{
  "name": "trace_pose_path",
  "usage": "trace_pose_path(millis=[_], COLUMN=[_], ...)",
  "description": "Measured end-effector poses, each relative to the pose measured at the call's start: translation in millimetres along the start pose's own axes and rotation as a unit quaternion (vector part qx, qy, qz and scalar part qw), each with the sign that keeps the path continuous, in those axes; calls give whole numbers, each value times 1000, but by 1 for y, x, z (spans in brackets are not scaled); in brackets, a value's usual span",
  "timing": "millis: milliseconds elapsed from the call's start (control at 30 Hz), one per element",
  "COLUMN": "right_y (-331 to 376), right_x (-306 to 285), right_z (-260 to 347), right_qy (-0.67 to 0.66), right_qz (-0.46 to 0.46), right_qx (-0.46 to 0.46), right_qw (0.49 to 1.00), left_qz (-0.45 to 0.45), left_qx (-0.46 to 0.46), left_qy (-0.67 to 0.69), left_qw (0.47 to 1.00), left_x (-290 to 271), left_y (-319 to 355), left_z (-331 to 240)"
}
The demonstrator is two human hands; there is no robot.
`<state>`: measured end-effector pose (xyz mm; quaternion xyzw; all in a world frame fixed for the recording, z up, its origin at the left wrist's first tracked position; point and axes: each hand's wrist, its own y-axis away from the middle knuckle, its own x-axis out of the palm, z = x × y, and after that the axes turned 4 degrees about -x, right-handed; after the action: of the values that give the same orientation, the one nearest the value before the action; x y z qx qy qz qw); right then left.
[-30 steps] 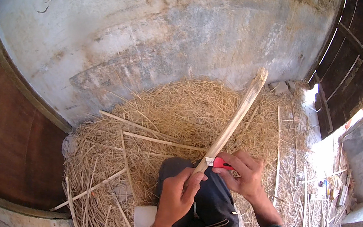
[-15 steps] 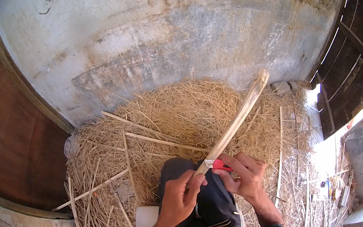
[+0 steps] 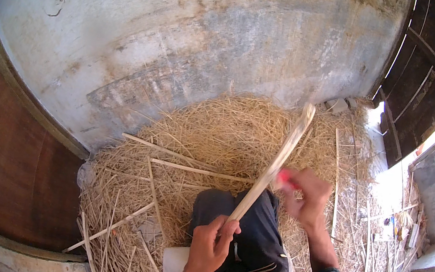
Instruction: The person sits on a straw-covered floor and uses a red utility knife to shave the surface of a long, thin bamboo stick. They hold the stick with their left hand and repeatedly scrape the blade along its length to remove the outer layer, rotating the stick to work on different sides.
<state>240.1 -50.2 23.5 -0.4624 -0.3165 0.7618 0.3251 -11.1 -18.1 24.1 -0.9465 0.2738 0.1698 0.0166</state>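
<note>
A long, pale wooden strip (image 3: 274, 168) slants up and to the right over my dark-trousered knees. Its lower end is gripped in my left hand (image 3: 211, 245), fingers and thumb wrapped round it. Just right of the strip, about halfway up, is my right hand (image 3: 307, 196), closed on a red-handled utility knife (image 3: 285, 179). Both the knife and the fingers holding it are smeared by motion. Whether the blade touches the wood I cannot tell.
Shavings and straw-like slivers (image 3: 232, 116) heap against the stained wall (image 3: 199, 36). Several thin wooden strips (image 3: 198, 170) lie across them. A brown door panel (image 3: 14, 161) stands at left, dark planks (image 3: 424, 72) at upper right. Small items (image 3: 399, 228) lie at far right.
My right hand with the knife has moved up and right along the strip, away from my left hand. The strip's far end has dropped a little toward me.
</note>
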Motion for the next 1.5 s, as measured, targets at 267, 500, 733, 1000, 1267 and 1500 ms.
trace_pose_path(millis=[267,500,733,1000,1267,1500], right_y=[-20,-4,12,18,23,18], right_x=[-8,2,11,9,12,9], right_z=[-26,-45,-28,-1,19,30], right_qy=[-26,-399,-396,-152,-142,-120], right_qz=[-12,42,51,99,106,109], right_qx=[50,211,224,0,-28,-5], right_qw=[998,891,889,983,984,987], left_qz=[15,104,100,0,-5,-39], left_qx=[-33,-85,-74,-4,13,37], left_qy=[46,132,165,93,44,-35], left_qw=[998,982,979,996,999,998], left_x=[2,-8,0,6,10,14], left_y=[14,8,-4,-14,-16,-15], left_z=[25,32,27,21,3,1])
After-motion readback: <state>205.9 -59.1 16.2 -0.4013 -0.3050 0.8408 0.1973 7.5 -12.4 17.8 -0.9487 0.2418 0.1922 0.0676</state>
